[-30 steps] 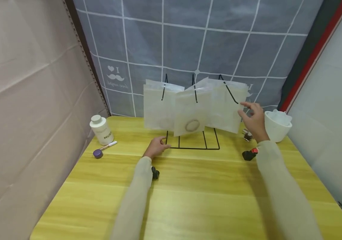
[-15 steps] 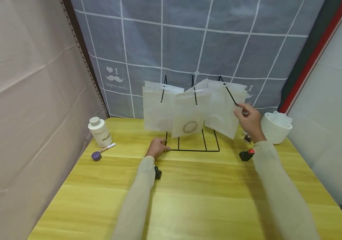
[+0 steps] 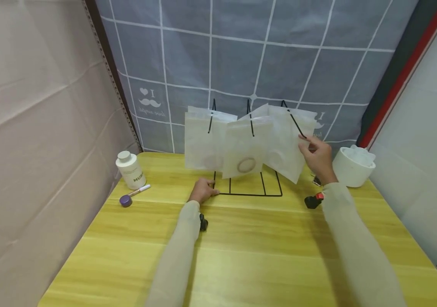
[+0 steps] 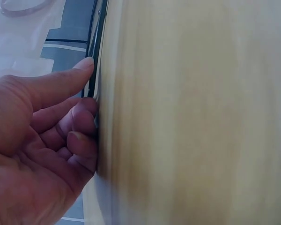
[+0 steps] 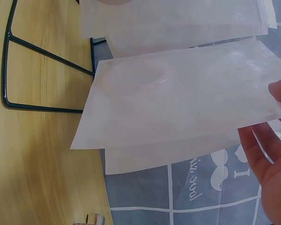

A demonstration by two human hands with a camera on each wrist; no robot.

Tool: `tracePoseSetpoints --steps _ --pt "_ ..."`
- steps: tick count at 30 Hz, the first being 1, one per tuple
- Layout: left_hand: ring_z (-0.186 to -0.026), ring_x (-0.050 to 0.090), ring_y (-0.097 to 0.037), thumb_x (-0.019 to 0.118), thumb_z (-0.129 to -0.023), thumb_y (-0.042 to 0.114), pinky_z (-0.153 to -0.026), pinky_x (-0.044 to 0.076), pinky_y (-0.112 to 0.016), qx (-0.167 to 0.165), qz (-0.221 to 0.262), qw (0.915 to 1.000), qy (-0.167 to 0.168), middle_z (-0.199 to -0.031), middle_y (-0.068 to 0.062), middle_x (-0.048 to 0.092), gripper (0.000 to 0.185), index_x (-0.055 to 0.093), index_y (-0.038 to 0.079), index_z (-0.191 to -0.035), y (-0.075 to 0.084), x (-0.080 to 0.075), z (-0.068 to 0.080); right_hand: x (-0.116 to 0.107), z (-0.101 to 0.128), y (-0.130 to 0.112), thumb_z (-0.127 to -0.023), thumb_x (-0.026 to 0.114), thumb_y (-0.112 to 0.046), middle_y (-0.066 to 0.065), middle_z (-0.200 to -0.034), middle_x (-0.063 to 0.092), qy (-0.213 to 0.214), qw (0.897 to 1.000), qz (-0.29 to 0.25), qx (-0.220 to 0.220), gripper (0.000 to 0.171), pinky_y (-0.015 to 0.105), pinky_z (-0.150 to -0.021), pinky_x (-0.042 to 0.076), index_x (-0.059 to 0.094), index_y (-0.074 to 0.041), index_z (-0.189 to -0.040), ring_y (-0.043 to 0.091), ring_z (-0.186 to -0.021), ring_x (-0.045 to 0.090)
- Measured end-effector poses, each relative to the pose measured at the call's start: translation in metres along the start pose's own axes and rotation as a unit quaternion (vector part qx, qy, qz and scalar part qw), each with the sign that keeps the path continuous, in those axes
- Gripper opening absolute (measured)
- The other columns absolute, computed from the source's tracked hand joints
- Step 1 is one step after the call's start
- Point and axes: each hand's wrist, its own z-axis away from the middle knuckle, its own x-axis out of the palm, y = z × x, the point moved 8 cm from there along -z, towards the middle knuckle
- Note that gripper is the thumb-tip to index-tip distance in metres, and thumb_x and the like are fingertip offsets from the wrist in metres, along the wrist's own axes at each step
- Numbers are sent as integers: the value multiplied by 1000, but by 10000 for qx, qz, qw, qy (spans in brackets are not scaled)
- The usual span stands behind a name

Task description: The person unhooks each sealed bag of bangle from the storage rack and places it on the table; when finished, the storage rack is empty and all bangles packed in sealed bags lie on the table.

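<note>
A black wire rack [image 3: 249, 195] stands at the back of the table, its three hooks bearing translucent white bags. One bag [image 3: 203, 149] hangs at the left, and a middle bag [image 3: 237, 147] shows a ring shape through its front. My right hand [image 3: 319, 161] pinches the side edge of the right bag [image 3: 285, 145], thumb in front and fingers behind. In the right wrist view this bag [image 5: 178, 93] hangs tilted, with another sheet behind it. My left hand [image 3: 202, 190] holds the base's front left corner, thumb against the bar and fingers curled [image 4: 82, 122].
A white bottle [image 3: 131, 172], a slim white-tipped stick [image 3: 140, 189] and a purple cap [image 3: 125, 201] are at the left. At the right, a white cup [image 3: 352, 170] stands beside a small metallic item [image 3: 317, 181]. A grey grid cloth [image 3: 237, 59] hangs behind.
My right hand has moved slightly left and now pinches the right bag's edge. That bag's lower corner has swung forward and left. My left hand stays at the rack's corner.
</note>
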Motion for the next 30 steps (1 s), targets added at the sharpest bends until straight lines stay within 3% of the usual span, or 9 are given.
tracePoseSetpoints --steps 4,7,9,13,16,21,24,30 --pt "-104 61 -23 81 -87 14 -78 44 -31 17 -30 10000 36 -142 -12 60 51 65 3 -134 -1 1 -2 -3 5 -2 -93 70 -3 25 -106 71 91 9999 -37 -90 28 6 -67 41 74 -2 -121 -6 -68 49" --pt "-82 54 -20 81 -87 14 -73 42 -30 22 -11 10000 50 -141 -11 60 50 65 3 -133 -1 2 -3 -7 11 -4 -91 71 -1 25 -100 70 181 9996 -82 -195 28 7 -65 40 74 -2 -120 -3 -65 45" --pt "-78 51 -17 81 -87 14 -72 42 -30 26 0 10000 38 -141 -11 60 50 66 3 -133 -1 3 -3 -11 17 -7 -90 72 1 27 -98 69 234 9993 -116 -257 28 6 -65 40 74 1 -119 -2 -65 44" --pt "-84 54 -17 81 -87 15 -74 42 -30 34 2 10000 10 -142 -12 60 50 66 4 -133 -1 3 0 -19 30 -26 -88 71 8 30 -91 66 253 9990 -134 -355 28 5 -69 42 72 8 -116 1 -64 43" --pt "-93 57 -22 80 -88 15 -77 43 -32 53 13 10000 -14 -142 -13 59 49 65 3 -133 -1 2 2 -27 40 -43 -87 71 11 30 -89 64 169 9990 -208 -355 29 7 -65 41 71 10 -116 5 -60 42" --pt "-116 59 -24 79 -89 15 -83 45 -33 10 27 10000 1 -143 -13 59 51 64 3 -135 -2 0 4 -36 51 -56 -87 72 10 29 -99 67 -34 9994 -172 -311 31 8 -63 43 71 8 -118 6 -61 44" --pt "-117 59 -25 79 -89 14 -83 45 -34 -8 86 10000 7 -143 -13 58 51 63 3 -136 -2 0 4 -41 55 -58 -87 72 9 27 -104 68 -101 9995 -87 -286 32 8 -64 44 71 8 -119 8 -64 46" --pt "-123 57 -26 80 -88 14 -91 47 -35 45 132 9999 3 -143 -12 59 52 64 3 -136 -2 1 2 -51 62 -67 -85 73 11 10 -102 72 -134 9996 -20 -260 31 9 -61 44 72 8 -116 8 -65 49"
